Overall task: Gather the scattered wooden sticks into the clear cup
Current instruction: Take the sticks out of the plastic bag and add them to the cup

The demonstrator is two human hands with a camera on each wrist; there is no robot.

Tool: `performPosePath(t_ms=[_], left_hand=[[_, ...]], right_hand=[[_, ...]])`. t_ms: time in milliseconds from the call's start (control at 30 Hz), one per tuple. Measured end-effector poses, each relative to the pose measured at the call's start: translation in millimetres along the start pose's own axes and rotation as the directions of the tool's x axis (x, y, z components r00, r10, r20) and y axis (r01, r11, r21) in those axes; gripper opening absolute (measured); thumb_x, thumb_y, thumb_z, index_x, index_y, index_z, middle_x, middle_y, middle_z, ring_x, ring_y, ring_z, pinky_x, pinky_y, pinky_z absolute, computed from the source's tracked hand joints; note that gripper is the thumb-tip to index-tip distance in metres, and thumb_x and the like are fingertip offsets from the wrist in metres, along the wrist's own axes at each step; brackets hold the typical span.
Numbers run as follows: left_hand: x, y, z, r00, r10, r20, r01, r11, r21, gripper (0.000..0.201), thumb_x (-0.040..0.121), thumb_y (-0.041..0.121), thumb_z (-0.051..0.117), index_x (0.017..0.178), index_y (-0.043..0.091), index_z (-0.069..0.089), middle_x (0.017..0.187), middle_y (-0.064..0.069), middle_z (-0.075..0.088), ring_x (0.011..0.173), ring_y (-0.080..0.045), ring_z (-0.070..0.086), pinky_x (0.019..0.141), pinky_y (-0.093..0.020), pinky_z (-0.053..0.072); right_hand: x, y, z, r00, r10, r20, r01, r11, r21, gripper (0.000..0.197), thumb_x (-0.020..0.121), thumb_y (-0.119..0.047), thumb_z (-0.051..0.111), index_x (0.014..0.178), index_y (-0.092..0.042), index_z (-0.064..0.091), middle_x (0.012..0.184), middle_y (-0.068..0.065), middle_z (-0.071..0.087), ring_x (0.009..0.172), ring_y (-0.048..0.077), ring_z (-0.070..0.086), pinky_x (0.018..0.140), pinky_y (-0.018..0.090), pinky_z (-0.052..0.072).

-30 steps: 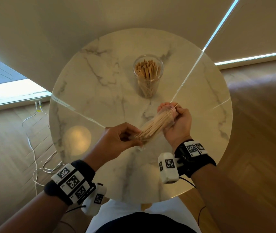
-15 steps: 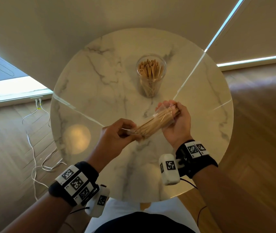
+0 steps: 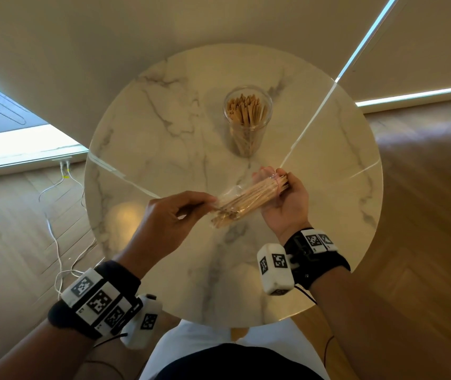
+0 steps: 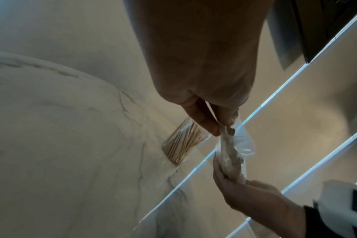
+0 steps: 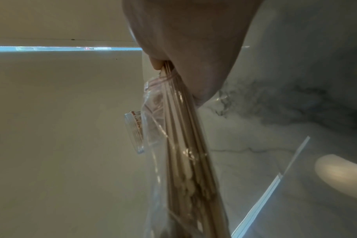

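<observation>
A clear cup (image 3: 247, 119) full of wooden sticks stands upright at the back centre of the round marble table (image 3: 164, 138); it shows too as the cup (image 4: 183, 145) in the left wrist view. Above the table's middle I hold a bundle of wooden sticks (image 3: 249, 200) inside a clear plastic bag (image 3: 228, 192). My right hand (image 3: 282, 193) grips the bundle's far end, where the stick tips poke out. My left hand (image 3: 188, 207) pinches the bag's near end (image 4: 226, 130) between thumb and fingers. In the right wrist view the bagged sticks (image 5: 185, 145) run down from my fingers.
White cables (image 3: 57, 204) trail on the wooden floor left of the table. A pale wall stands behind the table. Bright window strips reflect across the glossy tabletop (image 3: 309, 127). My lap sits at the table's near edge.
Both hands have lifted slightly and the left hand has drawn the bag back off the bundle, so the sticks' far ends now stick out past the bag at my right hand.
</observation>
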State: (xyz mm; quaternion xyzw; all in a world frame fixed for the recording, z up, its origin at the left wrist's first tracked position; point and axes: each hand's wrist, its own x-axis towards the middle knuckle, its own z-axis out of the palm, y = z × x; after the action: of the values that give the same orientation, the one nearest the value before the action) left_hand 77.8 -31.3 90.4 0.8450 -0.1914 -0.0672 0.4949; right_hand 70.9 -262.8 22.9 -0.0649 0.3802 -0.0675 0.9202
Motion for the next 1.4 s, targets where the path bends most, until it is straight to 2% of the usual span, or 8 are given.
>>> performPosePath(t_ms=[200, 500, 667, 800, 967, 1100, 1233, 1400], left_hand=[[3, -1, 8, 0.995, -0.096, 0.023, 0.098, 0.990, -0.097, 0.031, 0.078, 0.000, 0.084, 0.080, 0.020, 0.060, 0.079, -0.001, 0.071, 0.074, -0.015, 0.073, 0.074, -0.020, 0.058], [-9, -5, 9, 0.915, -0.298, 0.274, 0.373, 0.884, -0.283, 0.052, 0.065, 0.023, 0.091, 0.111, 0.028, 0.067, 0.102, 0.005, 0.077, 0.093, -0.015, 0.076, 0.086, -0.024, 0.059], [-8, -3, 14, 0.966, -0.244, 0.082, 0.256, 0.949, -0.186, 0.032, 0.063, 0.025, 0.093, 0.085, 0.025, 0.069, 0.084, 0.005, 0.077, 0.077, -0.007, 0.075, 0.070, -0.014, 0.056], [-8, -4, 13, 0.971, -0.230, 0.068, 0.238, 0.961, -0.139, 0.035, 0.056, 0.037, 0.089, 0.076, 0.018, 0.067, 0.077, -0.002, 0.074, 0.068, -0.011, 0.072, 0.064, -0.016, 0.057], [-13, -11, 13, 0.982, -0.137, 0.126, 0.147, 0.986, -0.077, 0.017, 0.073, 0.019, 0.089, 0.084, 0.019, 0.076, 0.079, 0.016, 0.076, 0.073, -0.001, 0.073, 0.069, -0.016, 0.058], [-15, -9, 13, 0.959, -0.140, 0.245, 0.152, 0.988, -0.028, 0.023, 0.078, 0.012, 0.087, 0.095, 0.024, 0.077, 0.087, 0.018, 0.076, 0.083, -0.001, 0.073, 0.076, -0.011, 0.053], [-13, -9, 0, 0.819, -0.199, 0.538, 0.349, 0.917, -0.193, 0.039, 0.086, 0.033, 0.081, 0.119, 0.022, 0.065, 0.114, 0.006, 0.074, 0.104, -0.012, 0.073, 0.085, -0.020, 0.055], [0, 0, 16, 0.770, -0.351, 0.533, 0.417, 0.909, -0.005, 0.091, 0.064, 0.087, 0.067, 0.134, 0.030, 0.050, 0.124, 0.011, 0.062, 0.102, -0.012, 0.070, 0.084, -0.032, 0.060]], right_hand=[[-6, 6, 0, 1.000, 0.023, -0.005, -0.023, 1.000, -0.002, 0.037, 0.104, -0.026, 0.045, 0.074, -0.010, 0.060, 0.089, 0.015, 0.071, 0.082, 0.030, 0.074, 0.077, 0.047, 0.063], [5, -1, -9, 0.997, -0.020, -0.076, 0.022, 0.999, 0.027, 0.020, 0.101, -0.024, 0.046, 0.092, -0.010, 0.057, 0.090, 0.015, 0.069, 0.082, 0.029, 0.072, 0.072, 0.043, 0.063], [-9, 10, -4, 0.998, 0.004, -0.059, -0.008, 0.998, -0.060, 0.028, 0.101, -0.023, 0.046, 0.078, -0.013, 0.059, 0.094, 0.016, 0.074, 0.095, 0.031, 0.070, 0.081, 0.043, 0.064], [-22, 13, 5, 0.999, 0.015, -0.052, -0.017, 1.000, -0.020, 0.036, 0.104, -0.027, 0.045, 0.073, -0.012, 0.057, 0.081, 0.017, 0.073, 0.070, 0.030, 0.075, 0.069, 0.038, 0.065], [-24, 15, 11, 0.998, 0.029, -0.050, -0.032, 0.998, -0.062, 0.044, 0.104, -0.039, 0.054, 0.067, -0.016, 0.057, 0.077, 0.010, 0.069, 0.066, 0.023, 0.072, 0.092, 0.035, 0.055], [-27, 16, 17, 0.999, 0.033, -0.028, -0.039, 0.976, -0.216, 0.050, 0.106, -0.044, 0.051, 0.062, -0.020, 0.058, 0.058, -0.004, 0.055, 0.060, 0.014, 0.060, 0.080, 0.030, 0.053], [-24, 10, 17, 0.993, -0.109, -0.042, 0.086, 0.928, -0.362, 0.035, 0.105, -0.042, 0.053, 0.080, -0.019, 0.046, 0.059, -0.003, 0.051, 0.057, 0.015, 0.057, 0.071, 0.034, 0.056], [-37, 27, 17, 0.991, -0.130, 0.035, 0.132, 0.895, -0.426, 0.033, 0.104, -0.037, 0.056, 0.080, -0.016, 0.048, 0.066, 0.003, 0.048, 0.057, 0.016, 0.053, 0.063, 0.033, 0.053]])
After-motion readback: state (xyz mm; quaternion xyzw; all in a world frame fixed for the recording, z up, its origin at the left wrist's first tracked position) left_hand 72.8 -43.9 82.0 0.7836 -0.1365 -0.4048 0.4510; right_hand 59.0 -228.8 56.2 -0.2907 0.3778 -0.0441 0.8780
